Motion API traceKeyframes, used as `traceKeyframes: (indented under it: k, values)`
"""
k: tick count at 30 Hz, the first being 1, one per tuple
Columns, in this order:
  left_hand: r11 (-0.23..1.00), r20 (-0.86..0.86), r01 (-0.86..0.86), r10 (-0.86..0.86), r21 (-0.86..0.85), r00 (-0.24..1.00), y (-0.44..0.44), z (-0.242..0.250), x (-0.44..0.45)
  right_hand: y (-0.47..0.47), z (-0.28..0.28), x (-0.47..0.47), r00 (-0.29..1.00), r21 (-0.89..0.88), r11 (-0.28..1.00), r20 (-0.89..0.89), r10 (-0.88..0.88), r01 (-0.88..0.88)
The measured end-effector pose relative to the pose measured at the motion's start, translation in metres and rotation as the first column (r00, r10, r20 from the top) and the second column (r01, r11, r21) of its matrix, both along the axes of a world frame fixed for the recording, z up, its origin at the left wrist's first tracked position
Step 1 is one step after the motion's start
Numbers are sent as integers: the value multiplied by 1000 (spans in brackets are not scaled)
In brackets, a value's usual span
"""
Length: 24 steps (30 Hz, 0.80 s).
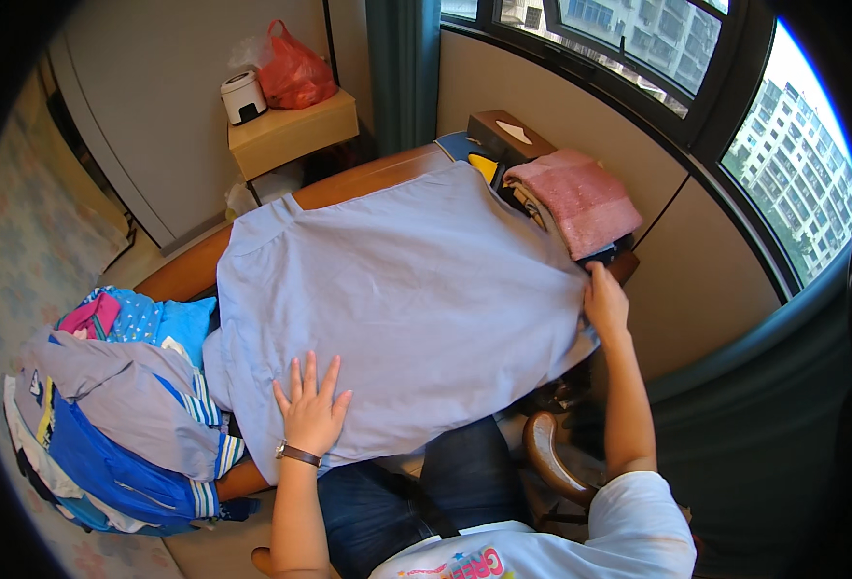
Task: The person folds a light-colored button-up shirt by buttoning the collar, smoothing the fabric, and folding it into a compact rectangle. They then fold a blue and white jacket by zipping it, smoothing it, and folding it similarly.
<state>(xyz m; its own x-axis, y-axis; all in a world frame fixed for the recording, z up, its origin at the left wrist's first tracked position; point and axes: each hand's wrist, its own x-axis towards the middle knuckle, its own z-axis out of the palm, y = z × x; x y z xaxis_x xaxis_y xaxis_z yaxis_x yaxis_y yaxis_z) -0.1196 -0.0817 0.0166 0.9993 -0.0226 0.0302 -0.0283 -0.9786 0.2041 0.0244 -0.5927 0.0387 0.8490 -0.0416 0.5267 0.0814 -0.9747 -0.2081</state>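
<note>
A large light grey-blue cloth (397, 289) lies spread over the wooden table, draping past its near edge toward my lap. Fingers apart, my left hand (313, 416) rests flat on the cloth at its near left part. At the far right my right hand (605, 298) pinches the cloth's edge, just below the folded pink towel (576, 199). The towel sits on a stack of folded fabric at the table's right end, and the cloth reaches up against that stack.
Left of the cloth lie a grey-and-blue jacket (129, 427) and bright blue clothing (158, 318). A tissue box (509, 137) stands by the wall. Beyond the table, a small cabinet (295, 134) bears a rice cooker (243, 98) and a red plastic bag (295, 69). A wooden chair arm (560, 463) curves at my right.
</note>
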Motion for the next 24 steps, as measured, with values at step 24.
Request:
traceKeyframes:
  k: [24]
  values:
    - [994,-155,-110,109,3,982,-41,14,28,151,-32,4,885,27,886,70,460,-463]
